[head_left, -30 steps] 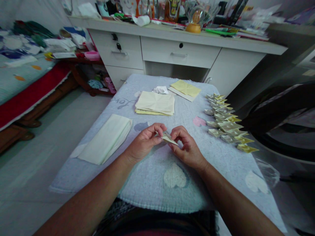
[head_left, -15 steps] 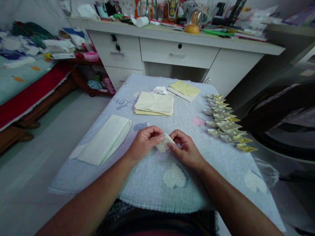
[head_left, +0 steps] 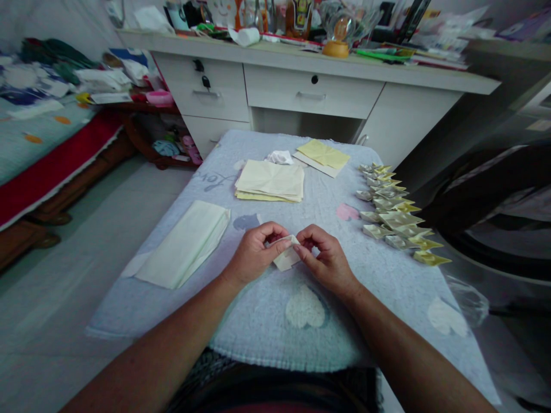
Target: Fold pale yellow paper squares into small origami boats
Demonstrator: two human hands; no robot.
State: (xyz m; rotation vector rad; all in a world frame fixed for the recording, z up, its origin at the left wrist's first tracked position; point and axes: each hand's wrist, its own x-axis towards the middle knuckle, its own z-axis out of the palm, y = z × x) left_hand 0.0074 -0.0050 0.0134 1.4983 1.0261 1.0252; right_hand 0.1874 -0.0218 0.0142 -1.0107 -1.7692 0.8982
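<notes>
A small folded paper (head_left: 286, 263) is being pinched between the thumb and fingers of both the left hand (head_left: 258, 252) and the right hand (head_left: 323, 255), over the cloth-covered counter (head_left: 253, 321). One corner is being pointed away from the body; its long axis is being obscured by fingers. Beyond the hands, a paper stack (head_left: 271, 179) is being supported; rightward, folded pieces (head_left: 400, 219).
</notes>
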